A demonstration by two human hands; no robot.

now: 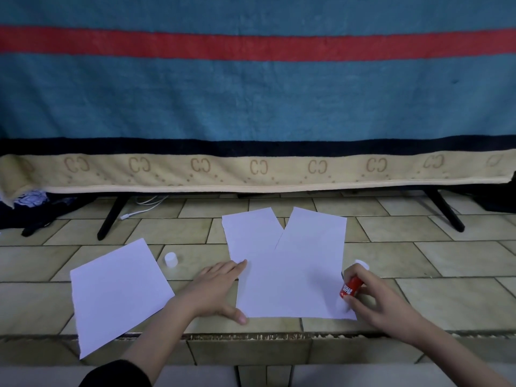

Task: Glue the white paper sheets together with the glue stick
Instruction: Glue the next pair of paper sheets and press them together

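Your right hand (pixel 386 300) grips the uncapped glue stick (pixel 352 283) at the right edge of the middle sheet (pixel 296 275); your left hand (pixel 215 289) lies flat, fingers spread, pinning its left edge. Keep that pin firm and stroke along the border. The cap (pixel 171 259) stands left of centre; spare sheet (pixel 120 294) at lower left.
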